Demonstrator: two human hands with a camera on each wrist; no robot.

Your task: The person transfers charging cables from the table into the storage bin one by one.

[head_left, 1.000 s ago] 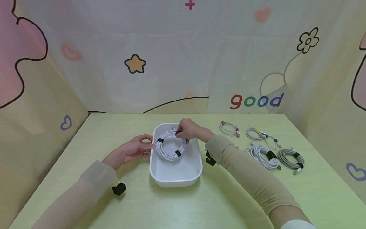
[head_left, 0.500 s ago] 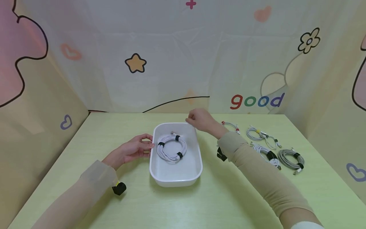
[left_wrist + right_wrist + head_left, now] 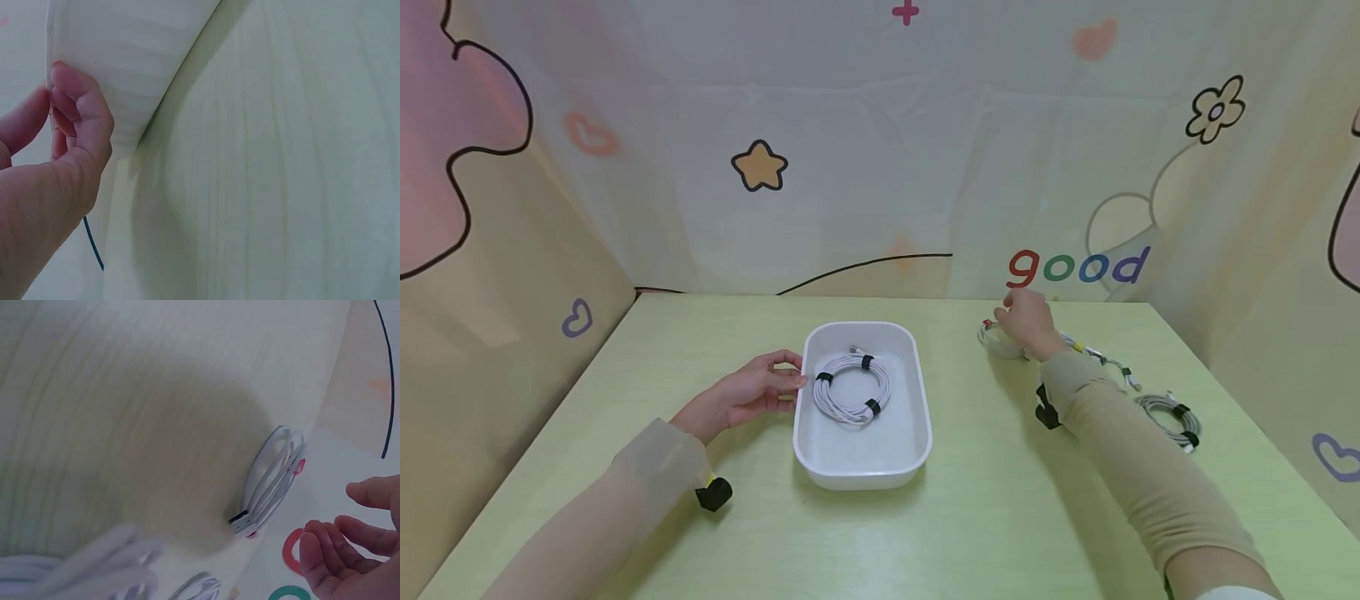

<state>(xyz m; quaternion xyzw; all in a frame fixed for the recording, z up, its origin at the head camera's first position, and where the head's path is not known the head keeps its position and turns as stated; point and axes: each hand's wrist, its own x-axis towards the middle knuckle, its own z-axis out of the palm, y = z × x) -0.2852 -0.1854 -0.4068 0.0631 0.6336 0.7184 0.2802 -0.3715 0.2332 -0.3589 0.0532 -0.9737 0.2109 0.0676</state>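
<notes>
In the head view, a white plastic box [image 3: 861,450] holds a coiled white cable [image 3: 829,406] bound with black straps. My left hand [image 3: 752,392] is at the box's left side; in the left wrist view, the thumb and curled fingers [image 3: 94,119] pinch its rim. My right hand [image 3: 1028,321] hovers over the cables at the right, fingers loosely bent and holding nothing. Just below and left of it lies a small white USB cable [image 3: 996,342] with red ties; its plug [image 3: 240,520] shows in the right wrist view.
Right of the right hand lies a cable with a yellow tie [image 3: 1078,346]. Farther right is a grey coiled cable [image 3: 1163,414] with black straps. A thick white coil [image 3: 81,569] is close to the right wrist camera. A printed cloth [image 3: 850,208] stands behind the table.
My right hand has let go of the white coil in the box and moved right, over the red-tied cable. My left hand stays at the rim.
</notes>
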